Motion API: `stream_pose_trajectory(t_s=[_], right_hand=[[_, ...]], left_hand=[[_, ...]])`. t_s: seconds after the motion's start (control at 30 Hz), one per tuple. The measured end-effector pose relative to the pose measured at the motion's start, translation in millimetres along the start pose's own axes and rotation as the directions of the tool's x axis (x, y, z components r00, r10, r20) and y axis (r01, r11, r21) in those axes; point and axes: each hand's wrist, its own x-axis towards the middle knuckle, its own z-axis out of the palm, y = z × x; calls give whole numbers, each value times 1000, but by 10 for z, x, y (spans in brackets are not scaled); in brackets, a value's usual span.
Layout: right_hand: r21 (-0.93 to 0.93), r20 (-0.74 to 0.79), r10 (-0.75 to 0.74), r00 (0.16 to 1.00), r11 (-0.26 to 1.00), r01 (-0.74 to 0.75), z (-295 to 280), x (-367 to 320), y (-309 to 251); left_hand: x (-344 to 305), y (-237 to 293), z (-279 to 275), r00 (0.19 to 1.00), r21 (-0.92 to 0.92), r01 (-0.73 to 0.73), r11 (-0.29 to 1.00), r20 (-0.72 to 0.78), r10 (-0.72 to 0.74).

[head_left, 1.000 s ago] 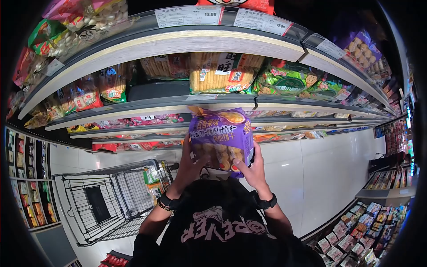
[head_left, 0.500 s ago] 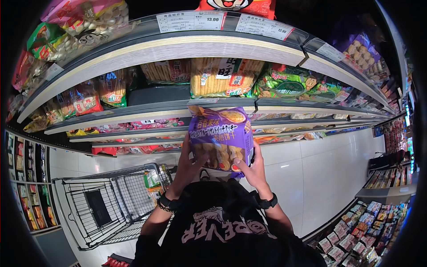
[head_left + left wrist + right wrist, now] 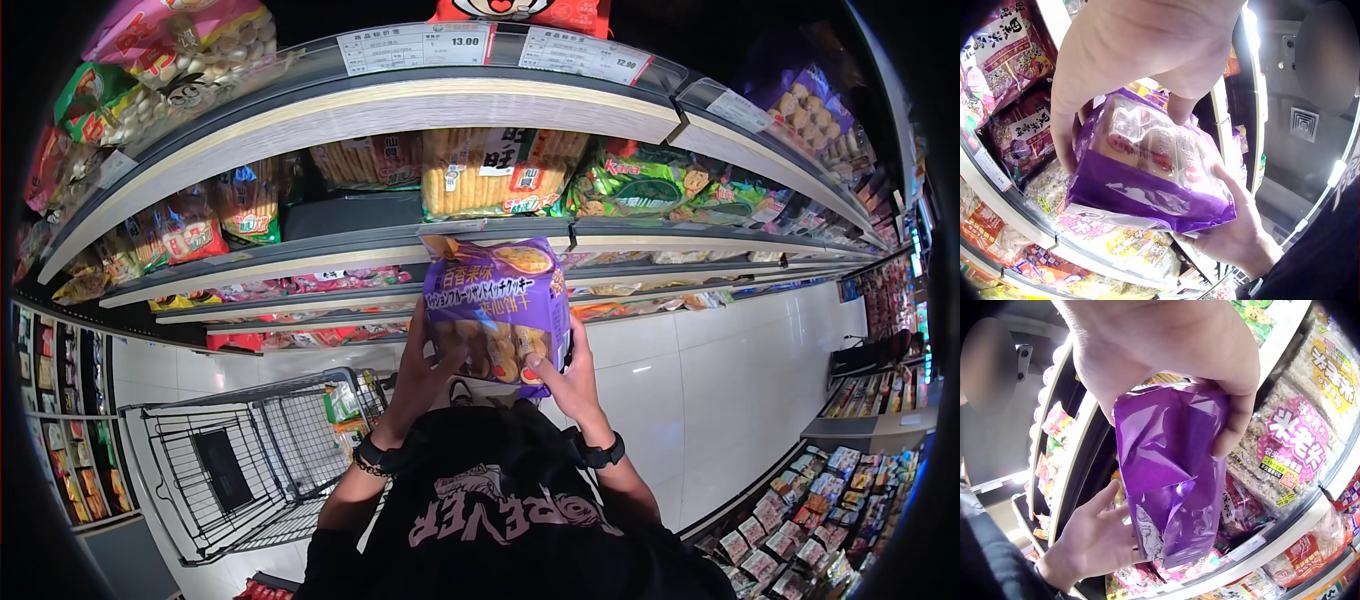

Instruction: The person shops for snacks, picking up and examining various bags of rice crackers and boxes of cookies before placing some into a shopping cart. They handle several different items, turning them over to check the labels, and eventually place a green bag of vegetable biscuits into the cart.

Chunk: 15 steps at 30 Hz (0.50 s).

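Both hands hold a purple cookie bag (image 3: 495, 315) upright in front of the chest, its printed front facing up to the head view. The left hand (image 3: 422, 372) grips its left side, thumb across the clear window. On the opposite side the right hand (image 3: 570, 375) has its thumb on the lower front corner. In the left wrist view the left hand (image 3: 1147, 56) curls over the bag (image 3: 1141, 187), with the right hand (image 3: 1235, 237) at the far side. The right wrist view has the right hand (image 3: 1172, 350) wrapped round the purple end (image 3: 1166, 462).
Shelves (image 3: 380, 110) of bagged snacks curve across ahead, with rice crackers (image 3: 500, 175) and green bags (image 3: 640, 185) behind the held one. A wire shopping cart (image 3: 250, 460) with a few packs inside stands at the left. Packed displays (image 3: 800, 520) lie at the lower right.
The head view has shifted slightly, so the shelves sit a little lower than a second ago. Both hands keep the same hold, and the bag stays almost where it was.
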Motion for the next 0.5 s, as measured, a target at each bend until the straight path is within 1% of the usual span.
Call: stream_pose_trajectory(t_s=[0.07,0.3,0.37,0.5], right_hand=[[-3,-2,-3,1000,1000,3,-3,-7,16],[-13,7,5,1000,1000,-5,-10,-44,-3],[-16,10,7,1000,1000,-6,-9,-49,-2],[-11,7,8,1000,1000,-8,-8,-67,0]], left_hand=[[-3,-9,-2,1000,31,-26,999,5,26],[-41,-8,5,1000,38,-15,999,-11,16],[-38,-42,-6,998,93,-64,994,2,64],[-68,-10,3,1000,54,-18,998,-4,18]])
